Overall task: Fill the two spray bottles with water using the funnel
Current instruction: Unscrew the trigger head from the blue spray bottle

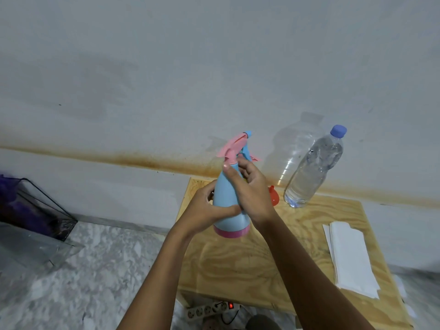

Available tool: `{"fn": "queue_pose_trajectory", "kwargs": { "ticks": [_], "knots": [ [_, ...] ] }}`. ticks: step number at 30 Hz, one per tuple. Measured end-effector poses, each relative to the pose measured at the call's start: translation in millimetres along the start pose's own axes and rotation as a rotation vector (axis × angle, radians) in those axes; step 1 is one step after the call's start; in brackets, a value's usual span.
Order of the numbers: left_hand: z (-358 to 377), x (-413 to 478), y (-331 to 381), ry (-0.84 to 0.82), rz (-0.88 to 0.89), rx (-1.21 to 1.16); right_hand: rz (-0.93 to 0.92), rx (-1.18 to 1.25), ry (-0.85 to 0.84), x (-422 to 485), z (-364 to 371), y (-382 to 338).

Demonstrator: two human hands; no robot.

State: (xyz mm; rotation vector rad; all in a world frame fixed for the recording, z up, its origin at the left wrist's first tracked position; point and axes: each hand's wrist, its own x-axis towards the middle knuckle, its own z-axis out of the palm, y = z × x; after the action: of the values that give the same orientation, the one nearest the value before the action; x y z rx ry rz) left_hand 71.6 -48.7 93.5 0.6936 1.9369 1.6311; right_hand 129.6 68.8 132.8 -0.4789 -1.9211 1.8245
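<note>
2 hands grasp blue spray bottle [229, 210], raised above wooden table [238, 263]: left hand [204, 210] round lower body, right hand [250, 189] round neck. Step, likely: unscrewing spray head. Next move calls for red funnel [273, 196] and capped water bottle [312, 172], both standing behind.

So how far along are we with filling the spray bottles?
Nothing looks done yet. The water bottle stands capped and nearly full, and the funnel sits unused on the table. In hand: the left hand and right hand grip the blue spray bottle, its spray head on. Left: open it, funnel water in; a second spray bottle isn't in view.
</note>
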Motion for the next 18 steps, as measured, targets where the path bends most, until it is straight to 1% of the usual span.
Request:
{"fn": "queue_pose_trajectory", "kwargs": {
  "ticks": [2, 4, 7, 10, 12, 15, 18],
  "knots": [
    [2.6, 1.0, -1.8, 0.007, 0.009, 0.008, -0.051, -0.087, 0.012, -1.3, 0.0, 0.7],
    [5.0, 1.6, -4.0, 0.023, 0.011, -0.003, -0.065, -0.102, 0.023, -0.5, 0.2, 2.7],
    [9.2, 2.2, -8.6, 0.048, 0.023, -0.009, -0.009, -0.059, 0.052, 1.3, 1.2, 7.4],
    [12.9, 3.2, -14.6, 0.080, 0.023, -0.019, 0.006, -0.101, 0.047, 2.3, 3.7, 13.3],
    [15.1, 4.6, -17.9, 0.095, 0.014, -0.034, -0.028, -0.176, 0.073, 2.4, 5.1, 15.3],
    [17.7, 7.0, -21.7, 0.125, 0.028, -0.045, -0.099, -0.267, 0.161, 4.1, 4.1, 16.7],
    [19.2, 7.9, -24.2, 0.168, 0.038, -0.032, -0.097, -0.220, 0.180, 5.9, 0.5, 19.5]
  ]
}}
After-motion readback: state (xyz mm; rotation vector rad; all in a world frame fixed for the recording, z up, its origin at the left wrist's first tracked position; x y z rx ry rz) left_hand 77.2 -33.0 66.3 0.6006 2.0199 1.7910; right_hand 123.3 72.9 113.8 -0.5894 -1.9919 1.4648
